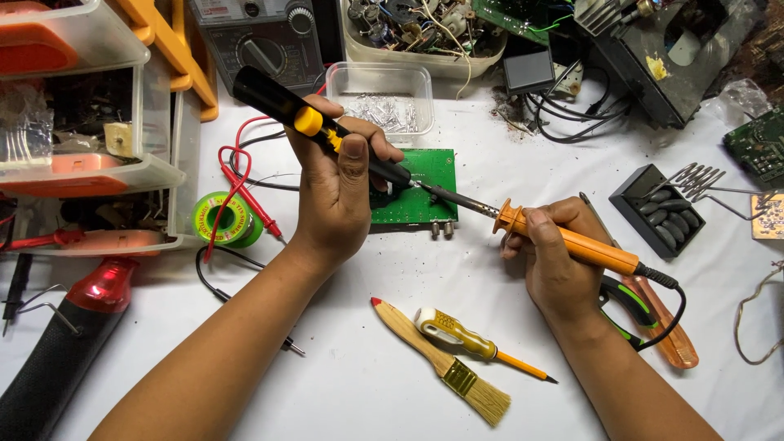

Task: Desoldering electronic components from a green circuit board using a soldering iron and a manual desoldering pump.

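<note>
Left hand [339,196]: fingers closed around a black solder sucker [314,126] with a yellow button; the thumb lies along its barrel, just below the button. The tool slants from upper left down to the right, its tip at the circuit board.
Right hand [555,257]: fingers closed around the orange handle of a soldering iron [563,239], held like a pen. The dark metal shaft points up and left to the board.
Meeting point: iron tip and sucker tip come together at the right part of the board; whether they touch each other I cannot tell.
Circuit board [425,175]: green, flat on the bench, between the two hands, partly hidden by the left hand. Two small metal sockets stick out of its near edge.
Bench [367,392]: covered in white cloth or paper.
Near the left hand: a green spool of solder [227,219] just left of the wrist, red test leads [245,192] draped over it; a clear plastic tub [384,98] of small parts behind the board.
Near the right hand: the iron's black cord [674,314] loops off to the right, over an orange-handled tool lying under the wrist.
Front of bench: a wooden paintbrush [445,363] and a yellow-handled screwdriver [478,343] crossing it, both well apart from the hands.
Right side: a black tray [653,208] holding dark pads, with a wire stand beside it.
Rear: a multimeter [261,41].
</note>
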